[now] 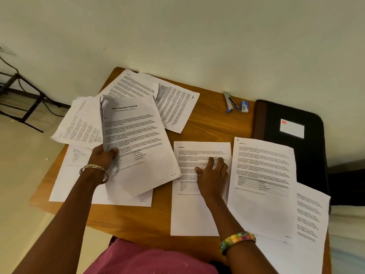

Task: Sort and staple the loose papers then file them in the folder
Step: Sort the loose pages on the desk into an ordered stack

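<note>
Seen from above: a wooden desk (207, 123) pushed against a pale wall, scattered with printed sheets. Left hand (102, 158), metal bangle (93, 173) on the wrist, gripping a thick sheaf of papers (136, 139) by its lower left edge, thumb on top, sheaf lifted and tilted over other pages; top page headed as an education transcript. Right hand (212, 173), beaded bracelet (238, 241) on the wrist, resting palm-down with fingers spread and relaxed on a single sheet (195, 210) lying flat at the desk's centre, holding nothing. Just right of that sheet, another printed page (262, 180) overlapping more paper at the near right corner. Further loose pages (173, 103) fanned across the far left of the desk. Near the wall, a small stapler (230, 102) with a staple box (244, 105) just beside it. At the far right, a closed black folder (292, 147) with a white label, its near edge tucked under the pages.
</note>
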Demonstrator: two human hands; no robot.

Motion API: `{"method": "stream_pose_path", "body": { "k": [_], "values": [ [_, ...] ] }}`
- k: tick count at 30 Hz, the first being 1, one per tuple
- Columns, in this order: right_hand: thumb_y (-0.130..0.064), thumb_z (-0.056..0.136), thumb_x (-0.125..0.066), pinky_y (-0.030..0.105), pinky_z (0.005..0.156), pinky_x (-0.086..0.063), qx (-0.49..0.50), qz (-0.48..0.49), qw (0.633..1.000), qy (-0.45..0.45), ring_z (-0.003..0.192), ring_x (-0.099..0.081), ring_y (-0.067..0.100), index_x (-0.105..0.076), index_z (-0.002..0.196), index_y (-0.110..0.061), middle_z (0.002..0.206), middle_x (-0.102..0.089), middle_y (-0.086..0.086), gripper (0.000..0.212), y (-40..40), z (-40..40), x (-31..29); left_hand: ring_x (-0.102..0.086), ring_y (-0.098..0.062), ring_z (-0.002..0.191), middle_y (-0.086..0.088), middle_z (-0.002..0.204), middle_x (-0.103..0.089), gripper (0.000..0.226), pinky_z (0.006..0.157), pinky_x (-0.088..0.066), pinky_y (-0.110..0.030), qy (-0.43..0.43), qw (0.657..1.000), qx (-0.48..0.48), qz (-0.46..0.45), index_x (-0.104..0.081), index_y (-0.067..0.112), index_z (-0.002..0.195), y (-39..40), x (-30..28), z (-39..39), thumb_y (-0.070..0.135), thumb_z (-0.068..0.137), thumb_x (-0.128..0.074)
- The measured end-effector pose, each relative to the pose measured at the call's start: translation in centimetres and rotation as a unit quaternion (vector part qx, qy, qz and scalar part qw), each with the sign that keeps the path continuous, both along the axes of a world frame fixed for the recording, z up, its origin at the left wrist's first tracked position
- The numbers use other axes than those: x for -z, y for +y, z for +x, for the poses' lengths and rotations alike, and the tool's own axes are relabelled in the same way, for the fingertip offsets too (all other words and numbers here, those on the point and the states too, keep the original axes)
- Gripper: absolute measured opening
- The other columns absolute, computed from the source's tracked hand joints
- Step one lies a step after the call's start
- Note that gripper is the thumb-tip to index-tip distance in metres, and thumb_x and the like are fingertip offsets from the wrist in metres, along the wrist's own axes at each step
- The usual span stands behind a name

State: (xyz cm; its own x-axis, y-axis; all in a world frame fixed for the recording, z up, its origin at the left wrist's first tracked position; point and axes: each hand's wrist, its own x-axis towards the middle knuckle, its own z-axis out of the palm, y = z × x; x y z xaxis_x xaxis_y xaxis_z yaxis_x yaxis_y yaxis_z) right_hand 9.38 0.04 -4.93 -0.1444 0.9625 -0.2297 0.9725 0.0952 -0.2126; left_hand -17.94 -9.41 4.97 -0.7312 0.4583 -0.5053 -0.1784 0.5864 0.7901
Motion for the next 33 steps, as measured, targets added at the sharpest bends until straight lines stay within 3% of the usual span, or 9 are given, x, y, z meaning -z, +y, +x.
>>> {"method": "stream_pose_path", "body": {
  "k": [5, 7, 13, 17, 21, 26, 28, 31, 33],
  "values": [
    [-0.048, 0.088, -0.054, 0.05, 0.108, -0.031, 0.006, 0.014, 1.0, 0.022, 0.134, -0.028, 0.037, -0.04, 0.137, -0.012, 0.146, -0.032, 0.019, 0.063, 0.2, 0.0, -0.7, -0.053, -0.029, 0.098, -0.012, 0.114, -0.059, 0.028, 0.086, -0.042, -0.036, 0.009, 1.0, -0.02, 0.004, -0.057, 0.0, 0.119, -0.7, -0.1, -0.2, 0.003, 0.092, -0.051],
    [-0.049, 0.088, -0.054, 0.048, 0.108, -0.03, 0.067, 0.005, 0.997, 0.032, 0.135, -0.026, 0.037, -0.035, 0.139, -0.011, 0.146, -0.028, 0.02, 0.066, 0.3, 0.3, -1.4, -0.054, -0.028, 0.098, -0.011, 0.113, -0.059, 0.027, 0.086, -0.042, -0.036, 0.005, 1.0, -0.019, 0.012, -0.057, 0.001, 0.119, -0.8, -0.1, -0.4, 0.003, 0.092, -0.052],
    [-0.069, 0.076, -0.054, 0.048, 0.112, -0.025, 0.154, -0.072, 0.984, -0.049, 0.139, -0.018, 0.045, -0.01, 0.147, -0.002, 0.151, -0.014, 0.027, 0.106, 0.1, 2.0, -2.6, -0.055, -0.028, 0.095, -0.011, 0.108, -0.06, 0.028, 0.089, -0.044, -0.037, -0.031, 0.998, -0.016, 0.053, -0.058, 0.002, 0.118, -0.2, -0.5, 0.1, 0.003, 0.089, -0.056],
    [-0.071, 0.067, -0.063, 0.049, 0.109, -0.027, 0.122, -0.063, 0.987, -0.087, 0.134, -0.029, 0.043, -0.015, 0.144, -0.003, 0.146, -0.028, 0.025, 0.114, 1.0, 2.2, -3.1, -0.055, -0.029, 0.097, -0.011, 0.108, -0.058, 0.03, 0.086, -0.044, -0.037, -0.055, 0.996, -0.009, 0.073, -0.056, 0.001, 0.12, 0.3, -0.9, 0.9, 0.002, 0.09, -0.054],
    [-0.055, 0.061, -0.079, 0.053, 0.103, -0.029, 0.202, -0.098, 0.975, 0.002, 0.124, -0.044, 0.039, -0.037, 0.13, -0.009, 0.13, -0.049, 0.016, 0.093, 2.1, 2.9, -3.3, -0.055, -0.028, 0.096, -0.01, 0.108, -0.058, 0.03, 0.081, -0.044, -0.036, -0.068, 0.995, 0.006, 0.078, -0.054, 0.001, 0.121, 0.0, -1.1, 1.8, 0.001, 0.091, -0.053],
    [-0.029, 0.066, -0.084, 0.044, 0.082, -0.054, 0.194, -0.195, 0.922, 0.272, 0.093, -0.064, 0.028, -0.059, 0.107, -0.011, 0.106, -0.065, 0.006, 0.052, 3.5, 3.8, -3.8, -0.056, -0.032, 0.101, -0.01, 0.11, -0.059, 0.026, 0.091, -0.045, -0.043, -0.088, 0.993, 0.007, 0.079, -0.057, 0.007, 0.114, -1.3, -0.7, 1.8, 0.0, 0.088, -0.056],
    [-0.03, 0.064, -0.086, 0.041, 0.083, -0.054, 0.213, -0.261, 0.893, 0.299, 0.093, -0.064, 0.027, -0.057, 0.11, -0.013, 0.108, -0.065, 0.006, 0.057, 3.9, 4.5, -4.0, -0.056, -0.034, 0.104, -0.011, 0.113, -0.06, 0.028, 0.096, -0.044, -0.048, -0.1, 0.992, -0.009, 0.08, -0.058, 0.007, 0.115, -1.9, -0.3, 1.8, 0.001, 0.088, -0.057],
    [-0.003, 0.079, -0.072, 0.034, 0.072, -0.054, 0.241, -0.309, 0.868, 0.305, 0.082, -0.066, 0.027, -0.053, 0.114, -0.01, 0.101, -0.065, 0.015, 0.04, 3.1, 5.8, -4.2, -0.054, -0.035, 0.112, -0.014, 0.12, -0.058, 0.031, 0.102, -0.039, -0.05, -0.134, 0.986, -0.03, 0.094, -0.055, 0.007, 0.118, -2.5, 0.2, 2.3, -0.002, 0.089, -0.054],
    [-0.01, 0.077, -0.075, 0.027, 0.061, -0.051, 0.232, -0.316, 0.862, 0.322, 0.065, -0.062, 0.021, -0.06, 0.098, -0.006, 0.089, -0.068, 0.017, 0.026, 1.9, 6.4, -4.3, -0.052, -0.034, 0.115, -0.015, 0.121, -0.055, 0.036, 0.105, -0.036, -0.05, -0.155, 0.982, -0.033, 0.102, -0.05, 0.003, 0.126, -2.3, 0.1, 3.1, -0.003, 0.091, -0.049]
  ]
}}
